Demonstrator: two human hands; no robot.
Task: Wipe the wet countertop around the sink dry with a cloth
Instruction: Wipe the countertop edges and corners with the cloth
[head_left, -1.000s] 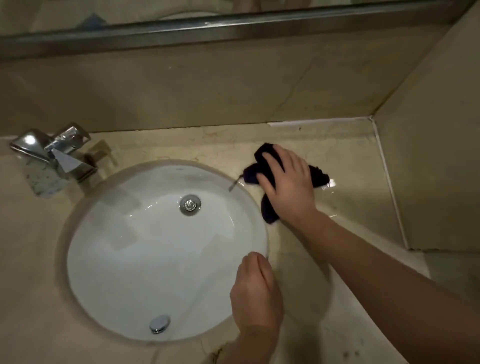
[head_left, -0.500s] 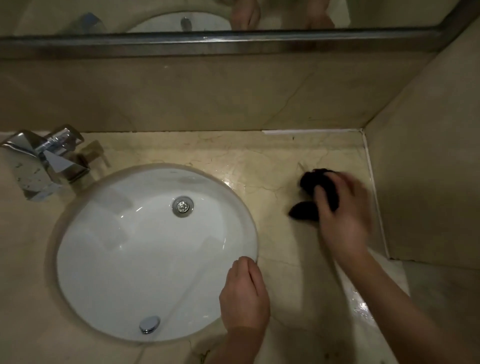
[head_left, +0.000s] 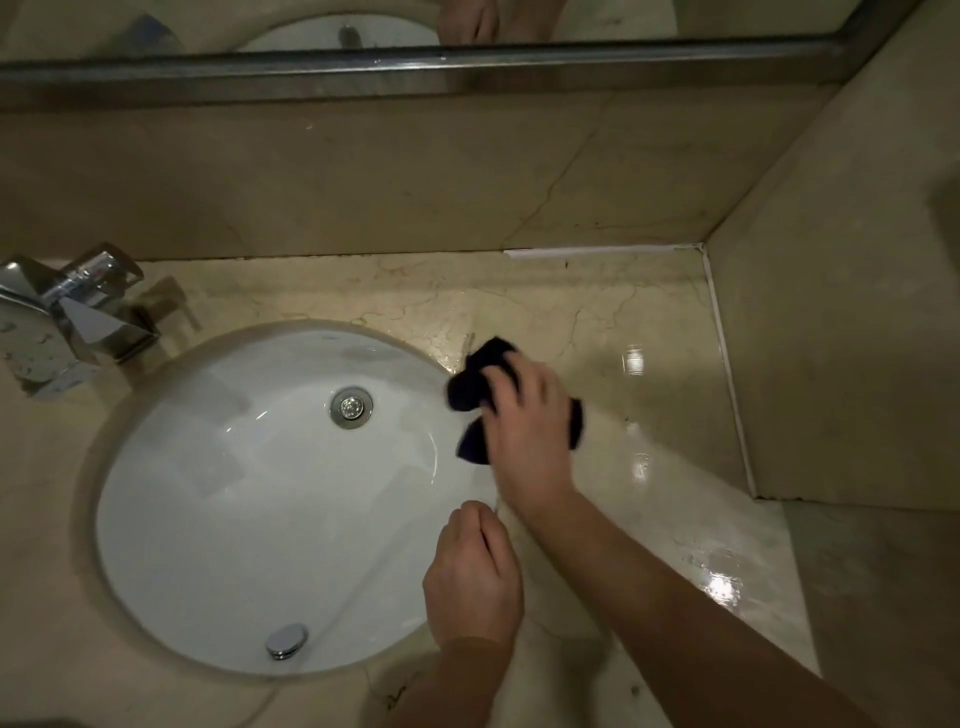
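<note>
1. The right hand (head_left: 530, 436) presses palm-down on the cloth (head_left: 470, 387), fingers bent over it and gripping it; the hand is blurred.
2. The cloth is dark and bunched. It sticks out past the fingertips toward the back wall, below the thumb side, and at the little-finger side.
3. It lies on the counter (head_left: 623, 312) right at the sink (head_left: 218, 493) rim; its thumb-side lobes overlap the rim edge.
4. The left hand (head_left: 475, 577) rests just below the right wrist, on the rim. Its fingers are curled inward, loosely closed, holding nothing that shows.
5. Beyond the right hand's little-finger side the counter shines wet, with bright glints toward the side wall (head_left: 841, 338).
6. Past the thumb side, in the bowl, sits the drain (head_left: 351, 407); nearer the left hand, the overflow cap (head_left: 285, 640).
7. Far across the sink from both hands stands the tap (head_left: 72, 312).
8. Above the fingertips, past the back wall, runs the mirror (head_left: 311, 21).
</note>
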